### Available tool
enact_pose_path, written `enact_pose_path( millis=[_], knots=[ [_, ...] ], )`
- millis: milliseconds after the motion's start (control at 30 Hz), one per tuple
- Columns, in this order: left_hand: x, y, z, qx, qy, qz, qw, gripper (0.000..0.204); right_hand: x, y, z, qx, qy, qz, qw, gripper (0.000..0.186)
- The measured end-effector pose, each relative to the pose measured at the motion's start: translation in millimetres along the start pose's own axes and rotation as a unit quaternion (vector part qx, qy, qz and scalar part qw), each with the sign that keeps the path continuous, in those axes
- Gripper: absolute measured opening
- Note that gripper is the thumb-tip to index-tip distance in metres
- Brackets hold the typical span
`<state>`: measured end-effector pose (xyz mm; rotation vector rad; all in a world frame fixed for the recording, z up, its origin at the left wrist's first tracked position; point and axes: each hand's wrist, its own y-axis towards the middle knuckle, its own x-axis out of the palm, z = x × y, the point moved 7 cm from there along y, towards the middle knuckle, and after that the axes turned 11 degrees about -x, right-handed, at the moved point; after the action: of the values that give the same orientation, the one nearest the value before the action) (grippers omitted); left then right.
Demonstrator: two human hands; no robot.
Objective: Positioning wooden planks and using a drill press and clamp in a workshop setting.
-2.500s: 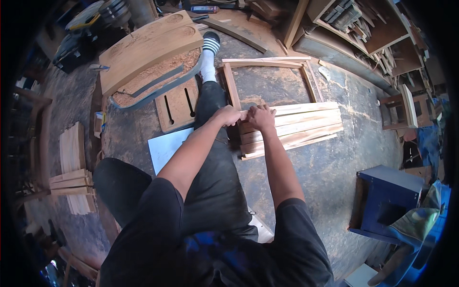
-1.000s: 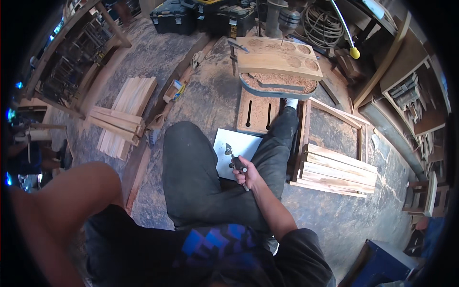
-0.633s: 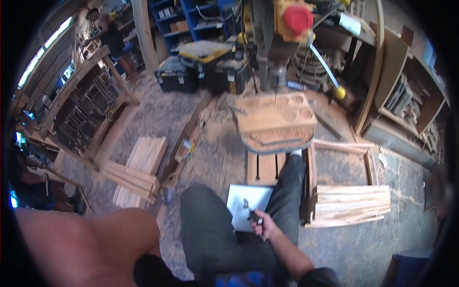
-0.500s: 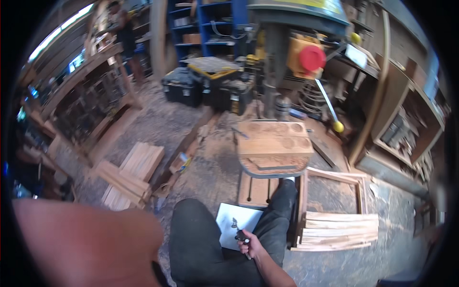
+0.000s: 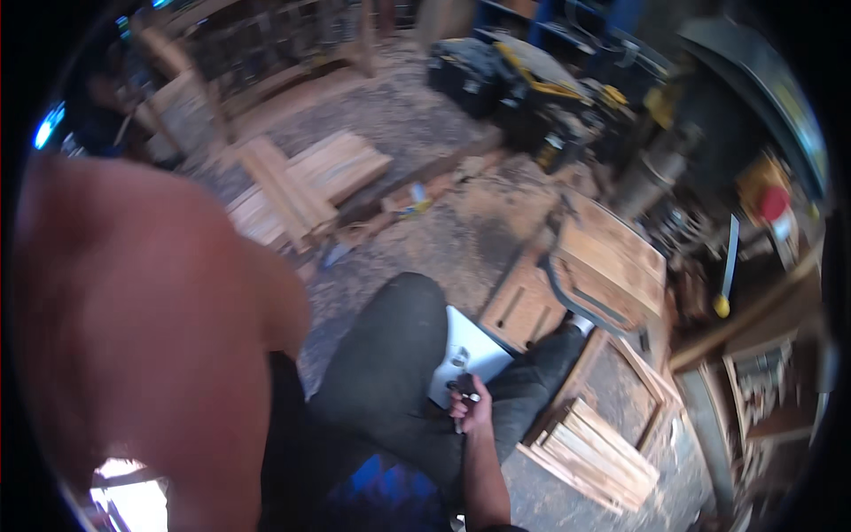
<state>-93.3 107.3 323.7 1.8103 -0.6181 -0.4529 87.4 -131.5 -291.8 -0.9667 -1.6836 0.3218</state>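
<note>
My right hand (image 5: 477, 410) is closed around a short dark tool with a silvery metal head (image 5: 464, 385), whose exact kind I cannot make out. The tool is over my lap, in front of a flat white panel or sheet (image 5: 486, 351) between my legs. Raised and bent, my left arm (image 5: 151, 284) fills the left side, large and blurred; its hand is out of the picture.
A machine table with a wooden block (image 5: 612, 257) on it stands ahead right, above a slotted base (image 5: 523, 306). Light wood strips (image 5: 596, 457) lie by a wooden frame (image 5: 660, 417). More boards (image 5: 332, 168) are stacked left. Black toolboxes (image 5: 465, 75) sit behind.
My view has tilted and swung left, so the machine appears farther right. My left arm takes up more of the picture. My right hand still grips the dark tool over my lap.
</note>
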Motion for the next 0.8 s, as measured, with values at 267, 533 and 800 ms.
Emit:
enact_pose_path(
  millis=[267, 533, 800],
  knots=[
    [-101, -383, -122, -0.649, 0.207, 0.198, 0.705, 0.01, 14, -9, -11, -0.054, 0.01, 0.009, 0.998, 0.046],
    [-223, -742, -85, -0.91, 0.165, 0.273, 0.265, 0.081, 8, -8, -20, -0.022, 0.045, 0.011, 0.999, 0.061],
    [-254, -820, -157, -0.914, 0.112, 0.326, 0.212, 0.091, 2, -11, -26, -0.01, 0.071, 0.013, 0.997, 0.056]
  ],
)
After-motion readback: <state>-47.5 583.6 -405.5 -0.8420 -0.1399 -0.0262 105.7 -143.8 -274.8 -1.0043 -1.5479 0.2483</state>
